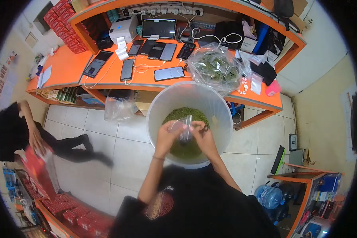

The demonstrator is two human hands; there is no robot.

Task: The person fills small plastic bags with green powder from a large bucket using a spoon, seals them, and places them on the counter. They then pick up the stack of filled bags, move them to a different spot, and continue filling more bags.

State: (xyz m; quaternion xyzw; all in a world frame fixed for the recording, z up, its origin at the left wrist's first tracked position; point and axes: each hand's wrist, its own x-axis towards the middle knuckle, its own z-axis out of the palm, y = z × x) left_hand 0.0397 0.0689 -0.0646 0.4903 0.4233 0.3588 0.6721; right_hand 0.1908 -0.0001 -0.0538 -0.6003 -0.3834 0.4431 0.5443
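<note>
Both hands are over a large translucent tub (222, 123), which holds a layer of shredded green leaf material (190, 112). A small clear plastic bag (185, 122) is pinched between my left hand (170, 134) and my right hand (203, 139), with the fingertips of each on its sides. Something dark shows just below the bag, but I cannot make out what it is.
On the orange desk (141, 81) stand several phones, a label printer (123, 29), a screen (159, 28) and a clear bag of green leaves (214, 67). To the left, another person (12, 131) handles a red package (37, 168). Water jugs (269, 196) stand at right.
</note>
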